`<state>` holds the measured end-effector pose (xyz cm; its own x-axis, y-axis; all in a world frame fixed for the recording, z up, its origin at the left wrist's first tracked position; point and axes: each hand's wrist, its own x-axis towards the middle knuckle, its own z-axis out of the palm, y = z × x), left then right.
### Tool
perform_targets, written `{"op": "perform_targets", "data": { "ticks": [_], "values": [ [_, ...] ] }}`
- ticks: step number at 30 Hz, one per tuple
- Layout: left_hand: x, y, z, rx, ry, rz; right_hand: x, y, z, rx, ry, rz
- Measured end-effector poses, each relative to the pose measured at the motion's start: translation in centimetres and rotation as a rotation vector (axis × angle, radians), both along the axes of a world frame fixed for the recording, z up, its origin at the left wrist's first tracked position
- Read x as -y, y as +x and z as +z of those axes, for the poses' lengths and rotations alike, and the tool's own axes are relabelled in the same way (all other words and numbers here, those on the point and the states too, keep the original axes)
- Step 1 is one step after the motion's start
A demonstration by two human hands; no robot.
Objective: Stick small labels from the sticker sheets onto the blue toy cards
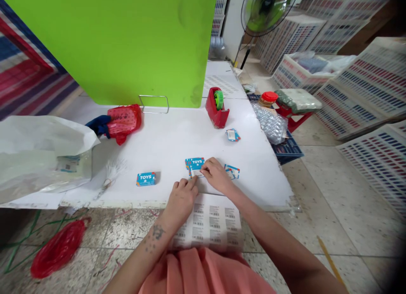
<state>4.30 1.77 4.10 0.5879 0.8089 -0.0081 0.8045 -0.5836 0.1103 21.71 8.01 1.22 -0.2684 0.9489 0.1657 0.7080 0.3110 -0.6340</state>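
1. The blue card [194, 169] has white "TOYS" lettering and small coloured patches at its border; a white label [196, 174] with fine dark print covers its lower part.
2. It lies on the white worktop [171, 137], near the front edge, overlapping the blue pile [188, 162] behind it.
3. The fingers of the left hand [183, 197] are loosely bent and grasp nothing, with the index fingertip pressed on the lower edge of the card.
4. The fingers of the right hand [216, 174] are pinched together at the card's right side; whether they grip card or label I cannot tell.
5. Two hands are at the card. Besides the pile it overlaps, there are three groups of blue cards: one "TOYS" stack [146, 179] to the left, one labelled group [232, 171] just beside the right hand, and one labelled pile [233, 135] farther back. The number in each is unclear.
6. One sheet of printed labels [211, 224] hangs below the front edge, its labels in rows.
7. One red tape dispenser [217, 110] with one green roll [218, 99] stands behind the cards.
8. One red packet [124, 120], one white plastic bag [41, 154] and one string bundle [111, 175] lie to the left.
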Motion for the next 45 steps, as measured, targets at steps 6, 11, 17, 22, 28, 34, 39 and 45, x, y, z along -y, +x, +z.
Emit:
{"op": "perform_targets", "data": {
  "ticks": [6, 11, 17, 22, 28, 34, 39, 45],
  "values": [
    [-0.3, 0.0, 0.0, 0.022, -0.006, 0.006, 0.3, -0.1, -0.6, -0.012, 0.080, -0.017],
    [0.9, -0.9, -0.1, 0.070, -0.013, -0.014, 1.2, -0.2, 0.5, -0.082, 0.143, -0.096],
    [2.1, -1.6, -0.4, 0.267, -0.023, 0.163, 2.4, -0.3, 1.8, -0.288, 0.031, -0.115],
    [1.9, -1.3, -0.8, 0.178, -0.032, 0.055, 2.5, -0.3, 0.7, -0.338, -0.174, -0.149],
    [2.9, -1.0, -1.2, 0.104, -0.011, -0.042, 2.3, 0.4, 0.1, -0.476, -0.258, -0.122],
    [1.8, -0.6, -0.9, 0.069, 0.030, -0.008, 2.3, 0.7, 0.5, -0.519, -0.339, -0.209],
    [1.7, 0.4, 0.3, 0.093, 0.135, -0.077, 3.4, 0.6, 0.9, -0.462, -0.293, -0.181],
    [2.5, 0.3, 0.0, 0.131, 0.127, -0.056, 3.0, 4.4, 0.4, -0.420, -0.184, -0.375]
  ]
}}
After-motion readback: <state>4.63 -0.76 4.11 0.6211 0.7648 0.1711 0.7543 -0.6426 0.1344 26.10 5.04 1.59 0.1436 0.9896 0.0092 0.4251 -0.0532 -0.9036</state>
